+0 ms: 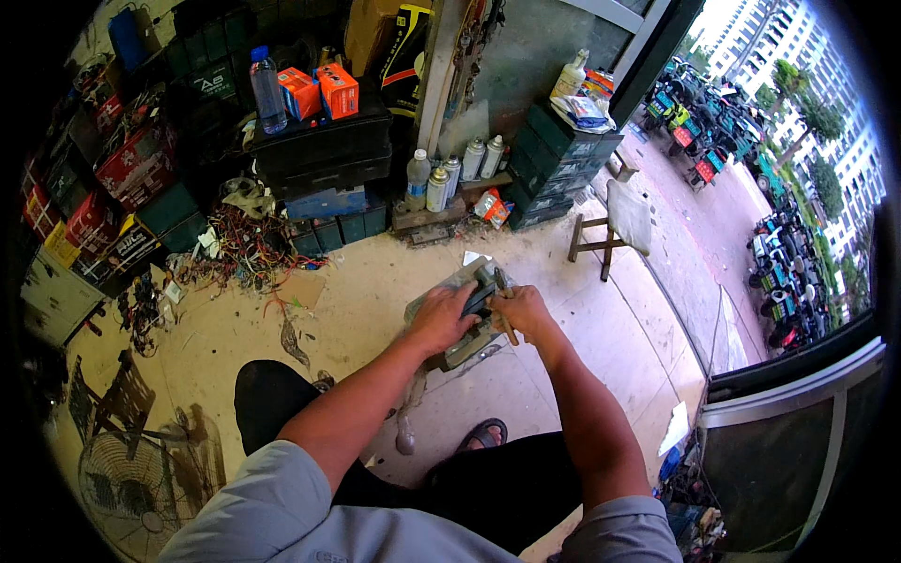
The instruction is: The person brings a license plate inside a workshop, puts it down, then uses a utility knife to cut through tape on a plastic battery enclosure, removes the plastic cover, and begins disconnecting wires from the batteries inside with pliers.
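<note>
Counting two hands (443, 317), two orange boxes (338, 91) ahead left of them, one stool (627, 216) ahead right, one fan (131, 474) behind left.

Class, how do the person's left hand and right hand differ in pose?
The left hand rests on the grey case, while the right hand grips a slim, stick-like tool. The left hand's fingers are spread; the right hand's are curled. Both hands are bare.

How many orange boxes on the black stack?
2: left box, beside the blue-capped bottle; right box, next to it. Any behind them would be hidden.
</note>
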`<state>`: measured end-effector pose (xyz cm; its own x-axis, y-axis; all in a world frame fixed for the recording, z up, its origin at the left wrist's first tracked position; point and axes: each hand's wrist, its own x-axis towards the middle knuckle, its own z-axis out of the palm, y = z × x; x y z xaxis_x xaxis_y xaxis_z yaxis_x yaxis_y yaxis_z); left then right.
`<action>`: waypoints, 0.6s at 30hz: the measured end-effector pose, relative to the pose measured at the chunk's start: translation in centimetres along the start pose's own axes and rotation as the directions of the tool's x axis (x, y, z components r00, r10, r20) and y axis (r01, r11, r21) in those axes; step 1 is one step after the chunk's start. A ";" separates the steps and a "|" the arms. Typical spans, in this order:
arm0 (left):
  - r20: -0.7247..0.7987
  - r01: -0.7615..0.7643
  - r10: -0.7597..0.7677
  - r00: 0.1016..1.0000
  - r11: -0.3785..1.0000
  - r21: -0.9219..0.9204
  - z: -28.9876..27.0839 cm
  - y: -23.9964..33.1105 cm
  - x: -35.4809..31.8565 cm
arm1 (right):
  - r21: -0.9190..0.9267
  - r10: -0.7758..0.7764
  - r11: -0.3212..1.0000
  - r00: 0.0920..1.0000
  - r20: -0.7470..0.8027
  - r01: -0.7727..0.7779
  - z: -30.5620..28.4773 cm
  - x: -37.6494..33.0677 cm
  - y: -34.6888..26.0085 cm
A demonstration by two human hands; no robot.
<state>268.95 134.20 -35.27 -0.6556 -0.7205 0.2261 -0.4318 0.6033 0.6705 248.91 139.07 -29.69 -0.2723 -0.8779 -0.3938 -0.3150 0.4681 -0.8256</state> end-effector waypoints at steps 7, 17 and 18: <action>-0.009 -0.003 0.003 1.000 1.000 -0.010 0.0 0.0 0.1 | -0.469 -0.203 0.877 0.964 -0.175 0.100 -1.2 -1.2 0.1; -0.024 0.006 -0.007 1.000 1.000 -0.023 -0.8 0.4 0.3 | -0.542 -0.293 0.818 0.950 -0.108 0.190 -4.5 0.7 -1.8; -0.027 0.015 -0.016 1.000 0.999 -0.041 -0.7 0.1 0.4 | -0.483 -0.248 0.859 0.963 -0.105 0.169 -4.5 0.7 -1.8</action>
<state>269.14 133.74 -34.65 -0.6317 -0.7388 0.2345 -0.4155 0.5782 0.7022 245.18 138.05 -26.69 -0.2792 -0.9512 -0.1317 -0.7557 0.3023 -0.5810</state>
